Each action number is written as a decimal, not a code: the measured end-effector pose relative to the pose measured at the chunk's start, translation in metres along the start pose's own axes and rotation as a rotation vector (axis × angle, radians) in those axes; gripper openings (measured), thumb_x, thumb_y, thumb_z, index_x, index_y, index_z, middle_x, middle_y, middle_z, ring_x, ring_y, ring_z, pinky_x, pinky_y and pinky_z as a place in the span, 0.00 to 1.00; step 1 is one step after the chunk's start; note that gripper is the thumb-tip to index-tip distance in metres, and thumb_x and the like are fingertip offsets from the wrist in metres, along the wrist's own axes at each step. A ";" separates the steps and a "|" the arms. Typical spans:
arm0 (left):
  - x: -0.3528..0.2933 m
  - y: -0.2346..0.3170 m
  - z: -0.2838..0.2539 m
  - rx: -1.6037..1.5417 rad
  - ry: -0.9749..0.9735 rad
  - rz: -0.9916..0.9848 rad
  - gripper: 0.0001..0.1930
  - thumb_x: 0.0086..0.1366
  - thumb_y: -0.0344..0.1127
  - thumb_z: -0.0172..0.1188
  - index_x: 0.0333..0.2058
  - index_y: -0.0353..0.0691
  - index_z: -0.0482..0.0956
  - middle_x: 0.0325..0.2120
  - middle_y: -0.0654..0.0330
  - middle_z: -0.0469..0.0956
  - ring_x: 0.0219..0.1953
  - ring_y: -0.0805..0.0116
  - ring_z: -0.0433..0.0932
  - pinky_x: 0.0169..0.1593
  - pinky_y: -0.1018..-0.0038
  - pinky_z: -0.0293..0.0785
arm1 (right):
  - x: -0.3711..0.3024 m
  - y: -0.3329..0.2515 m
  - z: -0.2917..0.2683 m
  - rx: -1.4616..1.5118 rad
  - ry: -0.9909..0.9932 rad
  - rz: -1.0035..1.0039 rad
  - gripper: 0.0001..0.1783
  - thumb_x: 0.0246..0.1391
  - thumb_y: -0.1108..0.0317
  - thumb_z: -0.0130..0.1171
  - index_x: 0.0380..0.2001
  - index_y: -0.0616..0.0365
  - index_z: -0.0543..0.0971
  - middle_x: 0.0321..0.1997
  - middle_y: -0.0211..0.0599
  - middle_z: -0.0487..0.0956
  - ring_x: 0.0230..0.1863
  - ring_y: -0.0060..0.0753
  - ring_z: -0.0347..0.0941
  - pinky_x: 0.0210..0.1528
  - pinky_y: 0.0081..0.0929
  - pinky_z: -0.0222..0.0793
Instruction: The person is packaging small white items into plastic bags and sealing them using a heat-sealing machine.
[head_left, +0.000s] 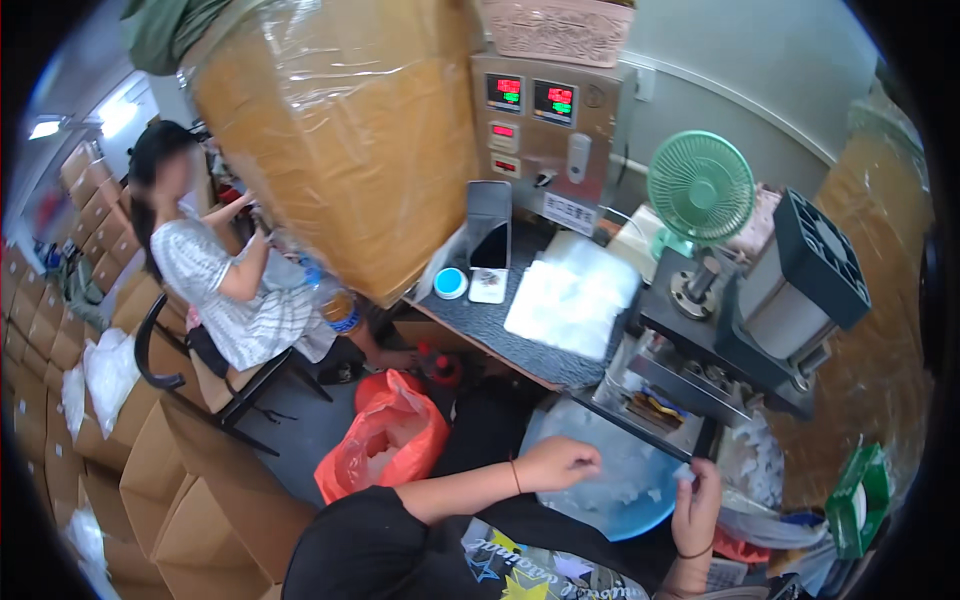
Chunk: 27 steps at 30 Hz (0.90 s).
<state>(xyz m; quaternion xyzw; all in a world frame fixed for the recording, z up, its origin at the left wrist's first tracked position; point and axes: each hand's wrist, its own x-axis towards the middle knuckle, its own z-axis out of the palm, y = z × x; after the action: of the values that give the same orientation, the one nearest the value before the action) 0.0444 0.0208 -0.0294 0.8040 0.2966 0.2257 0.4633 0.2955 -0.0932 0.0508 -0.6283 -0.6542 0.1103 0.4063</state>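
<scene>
Already, the near tub point(632, 530) held pale bits point(590, 505); what remained didn't show. The right hand point(697, 510) pinched a scrap point(685, 472); the left hand point(560, 463), I couldn't tell.

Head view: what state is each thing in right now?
Blue basin: uncovered, holding pale translucent pieces
Left hand: fingers curled, above the basin; grip unclear
Right hand: fingers bent, pale piece at fingertips
Red bag: open-topped, pale contents inside
Control-box displays: lit
Green fan: upright; spinning unclear
Front cardboard box: flaps open
</scene>
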 end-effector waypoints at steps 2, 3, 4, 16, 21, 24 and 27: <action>-0.002 -0.002 0.010 0.009 0.029 0.007 0.09 0.65 0.38 0.60 0.37 0.39 0.81 0.29 0.57 0.81 0.30 0.64 0.79 0.37 0.70 0.74 | 0.005 -0.011 0.006 0.142 0.109 0.112 0.05 0.55 0.75 0.56 0.35 0.64 0.75 0.36 0.48 0.74 0.36 0.50 0.70 0.42 0.37 0.67; -0.003 0.001 0.012 -0.063 -0.022 0.011 0.09 0.65 0.38 0.61 0.37 0.39 0.80 0.28 0.57 0.81 0.29 0.65 0.79 0.37 0.70 0.74 | 0.012 -0.012 0.007 0.156 0.087 0.091 0.05 0.55 0.75 0.56 0.35 0.64 0.75 0.36 0.48 0.74 0.36 0.50 0.70 0.42 0.37 0.67; -0.002 0.003 0.013 -0.138 -0.069 0.014 0.09 0.65 0.38 0.61 0.37 0.39 0.80 0.28 0.57 0.81 0.29 0.66 0.79 0.36 0.71 0.73 | 0.019 -0.011 0.008 0.069 0.017 -0.019 0.05 0.55 0.75 0.56 0.35 0.64 0.75 0.35 0.48 0.74 0.35 0.50 0.69 0.41 0.37 0.66; -0.043 -0.001 0.021 -0.524 -0.185 -0.031 0.10 0.71 0.37 0.54 0.37 0.35 0.77 0.29 0.63 0.82 0.32 0.74 0.79 0.40 0.74 0.74 | 0.024 -0.037 0.017 -0.070 -0.287 -0.279 0.05 0.61 0.75 0.50 0.35 0.65 0.75 0.34 0.47 0.74 0.36 0.47 0.71 0.42 0.34 0.67; -0.070 0.008 0.000 -0.488 -0.111 -0.042 0.11 0.72 0.38 0.53 0.37 0.36 0.77 0.29 0.64 0.81 0.33 0.76 0.78 0.41 0.75 0.74 | 0.014 -0.052 0.022 0.007 -0.151 -0.275 0.06 0.61 0.74 0.51 0.36 0.65 0.75 0.34 0.45 0.75 0.37 0.45 0.72 0.43 0.33 0.67; -0.092 -0.004 -0.023 -0.429 0.057 -0.063 0.12 0.73 0.39 0.52 0.39 0.35 0.77 0.33 0.63 0.81 0.37 0.74 0.79 0.45 0.74 0.76 | 0.003 -0.049 0.025 -0.023 -0.177 -0.285 0.06 0.61 0.74 0.52 0.35 0.65 0.76 0.34 0.45 0.75 0.37 0.44 0.73 0.43 0.33 0.68; -0.121 -0.022 -0.042 -0.448 0.175 -0.139 0.14 0.75 0.40 0.50 0.44 0.34 0.76 0.37 0.60 0.81 0.40 0.70 0.81 0.48 0.71 0.78 | -0.010 -0.038 0.025 -0.035 -0.182 -0.305 0.06 0.61 0.74 0.52 0.35 0.65 0.76 0.34 0.45 0.76 0.37 0.45 0.73 0.43 0.34 0.68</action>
<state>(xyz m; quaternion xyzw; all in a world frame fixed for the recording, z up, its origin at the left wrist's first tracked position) -0.0754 -0.0282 -0.0394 0.6361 0.3327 0.3220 0.6172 0.2497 -0.1004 0.0551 -0.5161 -0.7778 0.0923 0.3465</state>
